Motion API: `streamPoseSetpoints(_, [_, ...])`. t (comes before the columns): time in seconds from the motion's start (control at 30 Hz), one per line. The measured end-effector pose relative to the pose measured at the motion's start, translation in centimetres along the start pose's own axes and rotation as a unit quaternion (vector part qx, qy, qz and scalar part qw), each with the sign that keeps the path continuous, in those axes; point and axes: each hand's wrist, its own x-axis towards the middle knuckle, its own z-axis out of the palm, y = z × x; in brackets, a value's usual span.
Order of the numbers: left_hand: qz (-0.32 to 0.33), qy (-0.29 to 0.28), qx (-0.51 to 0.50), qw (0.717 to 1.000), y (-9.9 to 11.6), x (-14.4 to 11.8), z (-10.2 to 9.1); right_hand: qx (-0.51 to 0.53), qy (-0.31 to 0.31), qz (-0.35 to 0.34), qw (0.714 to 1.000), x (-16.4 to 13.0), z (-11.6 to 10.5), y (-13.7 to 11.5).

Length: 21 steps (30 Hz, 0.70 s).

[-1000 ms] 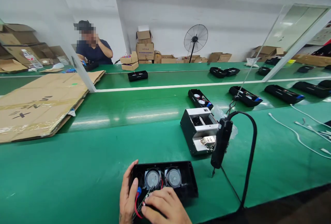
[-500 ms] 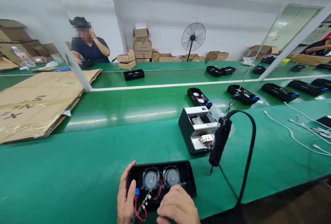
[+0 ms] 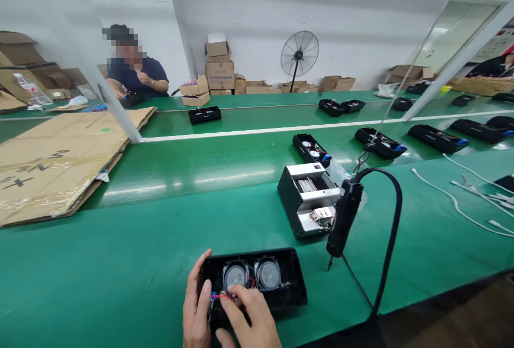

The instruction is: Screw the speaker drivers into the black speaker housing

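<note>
Head view: both hands' grips pinch wires inside speaker housing [image 3: 287,284]

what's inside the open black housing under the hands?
Inside the black housing: two round speaker drivers side by side and a red wire. The right hand and left hand cover the near-left part, so what lies there is hidden.

black speaker case [image 3: 281,284], red wire [image 3: 223,295], green bench [image 3: 120,262], brown cardboard [image 3: 56,160].

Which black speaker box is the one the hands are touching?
The nearest box, at the table's front edge. The left hand grips its end and the right hand pokes inside. The others lie far back, untouched.
</note>
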Motion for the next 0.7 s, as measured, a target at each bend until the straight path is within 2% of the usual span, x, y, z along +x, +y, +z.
streamPoseSetpoints(0.13, [0.016,0.025,-0.001,1.0,0.0,-0.1,0.5,-0.03,-0.05,-0.022,0.998,2.1,-1.6,1.0])
streamPoseSetpoints(0.2, [0.027,0.031,-0.003,0.999,0.1,-0.3,0.7,-0.006,-0.067,-0.03,0.997,3.5,-2.8,1.8])
streamPoseSetpoints(0.33, [0.036,0.031,-0.003,0.999,0.4,-0.5,1.1,0.098,-0.082,0.025,0.992,5.5,-5.1,3.7])
streamPoseSetpoints(0.47, [0.032,0.021,-0.003,0.999,0.7,-0.6,1.1,0.121,-0.066,0.074,0.988,6.7,-7.2,5.1])
streamPoseSetpoints(0.6, [0.039,0.015,0.0,0.999,0.7,-0.7,1.1,0.138,-0.103,0.021,0.985,7.1,-8.5,5.8])
streamPoseSetpoints(0.7, [0.039,0.017,0.006,0.999,0.5,-0.6,1.1,0.107,-0.146,-0.026,0.983,6.7,-9.1,5.9])
